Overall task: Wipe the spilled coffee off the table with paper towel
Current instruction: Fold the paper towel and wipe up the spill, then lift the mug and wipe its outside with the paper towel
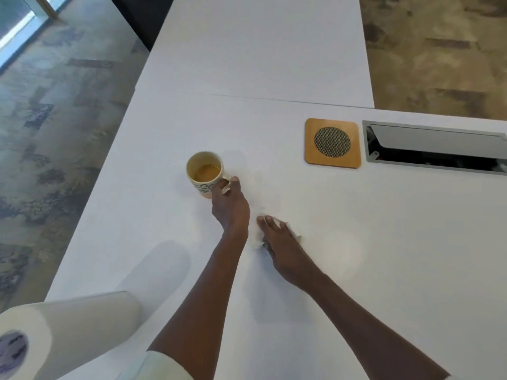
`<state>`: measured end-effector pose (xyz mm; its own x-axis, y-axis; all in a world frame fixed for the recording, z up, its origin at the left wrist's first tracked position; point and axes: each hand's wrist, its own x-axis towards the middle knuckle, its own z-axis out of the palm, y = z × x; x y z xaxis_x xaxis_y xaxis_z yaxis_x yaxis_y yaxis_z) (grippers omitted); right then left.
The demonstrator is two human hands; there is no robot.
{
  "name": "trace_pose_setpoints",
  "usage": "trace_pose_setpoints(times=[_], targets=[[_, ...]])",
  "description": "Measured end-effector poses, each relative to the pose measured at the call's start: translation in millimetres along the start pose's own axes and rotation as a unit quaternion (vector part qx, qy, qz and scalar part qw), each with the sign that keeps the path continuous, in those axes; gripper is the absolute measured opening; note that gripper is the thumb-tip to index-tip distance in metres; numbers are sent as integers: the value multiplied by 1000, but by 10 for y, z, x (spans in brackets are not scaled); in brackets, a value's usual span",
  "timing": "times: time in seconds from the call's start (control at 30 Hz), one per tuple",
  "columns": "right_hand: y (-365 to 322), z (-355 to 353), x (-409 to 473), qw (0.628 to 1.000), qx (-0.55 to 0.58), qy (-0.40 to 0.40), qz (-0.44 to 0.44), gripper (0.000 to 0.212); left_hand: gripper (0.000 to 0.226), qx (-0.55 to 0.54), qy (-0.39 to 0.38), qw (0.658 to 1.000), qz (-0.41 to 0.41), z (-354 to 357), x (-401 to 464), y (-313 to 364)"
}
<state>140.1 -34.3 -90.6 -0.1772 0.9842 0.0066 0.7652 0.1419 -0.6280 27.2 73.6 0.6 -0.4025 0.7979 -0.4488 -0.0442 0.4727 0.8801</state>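
A cream mug with dark lettering is standing upright on the white table, and it is holding light brown coffee that is filling only its lower part. The left hand is gripping the mug by its handle, fingers curled round the handle on the side nearer the person. Just to the right of the mug and nearer the person, the right hand is lying palm down on a crumpled white paper towel, its fingers lying fairly straight and pressing the towel flat against the tabletop; bits of the towel are showing at the fingertips and at both sides of the hand. Between the mug and the towel a faint, pale wet smear is showing on the table, hard to make out against the white. Well to the right of the mug and a little farther away, a square wooden coaster with a round mesh centre is lying flat, and just beyond it a grey cable hatch is sitting open in the tabletop. To the left of the mug and much nearer the person, a paper towel roll is lying at the table's near corner.
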Motion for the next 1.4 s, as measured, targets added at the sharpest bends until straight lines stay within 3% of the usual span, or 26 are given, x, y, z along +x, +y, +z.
trace_pose_setpoints(times=[0.2,0.47,0.63,0.77,0.93,1.17,1.4], targets=[[-34,-70,-372,994,96,-52,26,55,17,-168,-37,978,-120,51,81,113],[-153,-240,-377,982,168,1,87,48,16,-272,6,949,-162,81,59,220],[-83,-413,-419,975,166,71,132,41,12,-246,20,955,-166,11,80,225],[19,-530,-448,961,173,102,187,15,10,-208,9,966,-155,-129,89,177],[114,-584,-318,960,161,124,194,18,15,-153,-48,981,-112,-380,153,121],[47,-392,143,961,148,117,201,41,24,-74,-127,989,-36,-881,260,324],[-278,-189,784,974,142,57,168,54,26,-5,-132,991,-3,-1256,379,573]])
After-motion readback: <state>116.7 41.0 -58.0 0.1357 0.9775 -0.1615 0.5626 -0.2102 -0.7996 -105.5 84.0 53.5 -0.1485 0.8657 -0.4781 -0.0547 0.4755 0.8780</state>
